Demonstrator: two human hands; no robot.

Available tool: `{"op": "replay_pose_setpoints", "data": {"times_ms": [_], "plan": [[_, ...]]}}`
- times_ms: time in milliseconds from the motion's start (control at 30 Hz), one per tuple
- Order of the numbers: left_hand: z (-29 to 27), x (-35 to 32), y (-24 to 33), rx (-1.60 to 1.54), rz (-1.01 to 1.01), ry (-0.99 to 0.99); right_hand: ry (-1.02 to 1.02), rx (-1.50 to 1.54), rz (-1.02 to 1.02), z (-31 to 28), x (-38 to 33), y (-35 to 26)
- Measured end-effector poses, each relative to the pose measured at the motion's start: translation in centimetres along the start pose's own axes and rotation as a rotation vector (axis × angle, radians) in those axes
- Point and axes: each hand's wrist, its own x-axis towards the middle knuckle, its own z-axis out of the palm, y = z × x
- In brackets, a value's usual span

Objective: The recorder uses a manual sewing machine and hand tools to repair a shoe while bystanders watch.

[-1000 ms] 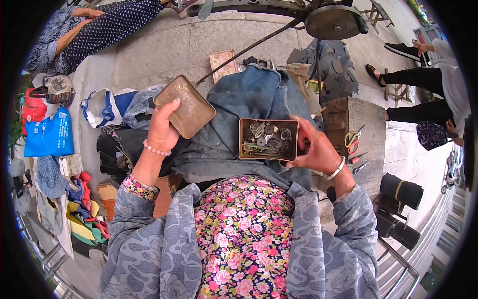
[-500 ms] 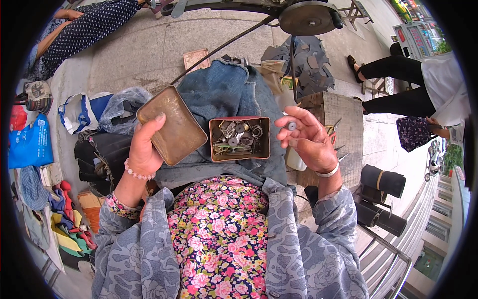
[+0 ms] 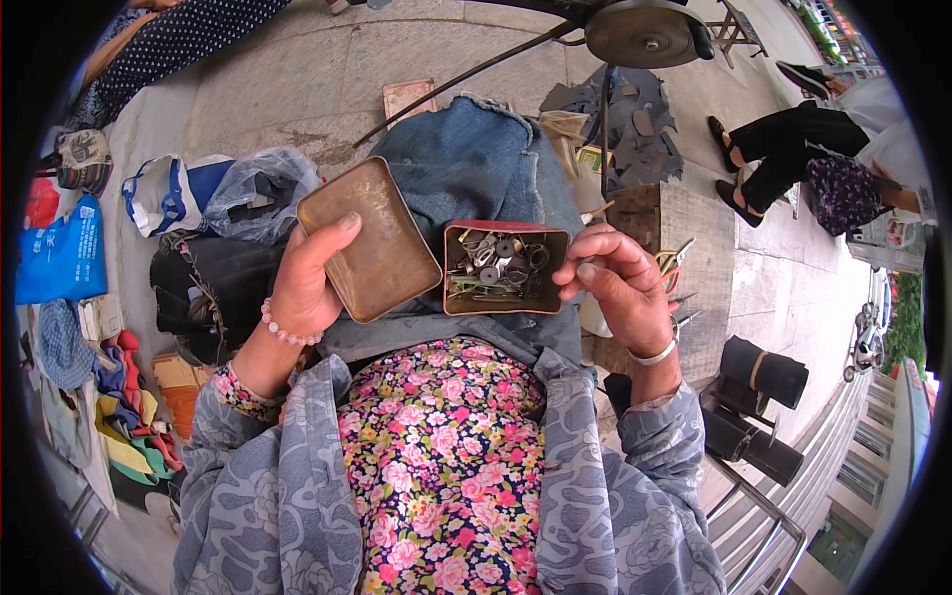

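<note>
Leftmost, the left hand (image 3: 302, 288) is closed on a brass-coloured tin lid (image 3: 369, 238): the thumb lies across its near left edge and the fingers are hidden beneath. The lid is tilted hollow side up and held off to the side of the tin, seemingly so that the tin's mouth is left uncovered. Beyond this grip, on the pavement, a grey plastic bag (image 3: 260, 188) and a black bag (image 3: 203, 288) are seen.

Just right of the lid, nearly touching it, the open rectangular tin (image 3: 506, 266) is rested on denim cloth (image 3: 466, 169) spread over the lap, with its opening turned upward. It is filled with small metal parts (image 3: 496, 268) such as washers, rings and what look like pins; the flat seat on the lap probably keeps them from spilling.

Right of the tin, touching or nearly touching its right wall, the right hand (image 3: 620, 293) is held with thumb and fingertips pinched together. Something tiny seems to be nipped between them, but what it is cannot be told. The hand is kept close to the tin's rim, likely so that a dropped piece would fall back inside. Past this hand, scissors (image 3: 674, 260) lie on a wooden box (image 3: 684, 228).
</note>
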Motion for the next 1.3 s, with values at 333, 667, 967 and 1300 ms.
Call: {"op": "replay_pose_setpoints", "data": {"times_ms": [333, 667, 967, 1300], "plan": [[0.0, 0.1, -0.2, -0.032, -0.015, 0.003, 0.048, -0.918, -0.402, 3.8, 1.7, -0.8], [-0.2, 0.1, -0.3, -0.031, -0.011, -0.012, 0.032, -1.239, -0.284, 5.1, 1.3, -0.7], [-0.4, 0.2, -0.6, -0.026, 0.001, 0.005, -0.037, -1.371, -0.363, 6.8, 2.1, -1.6], [-0.4, 0.1, -0.7, -0.023, 0.015, -0.016, -0.08, -1.181, -0.371, 5.2, 2.3, -0.6]]}}
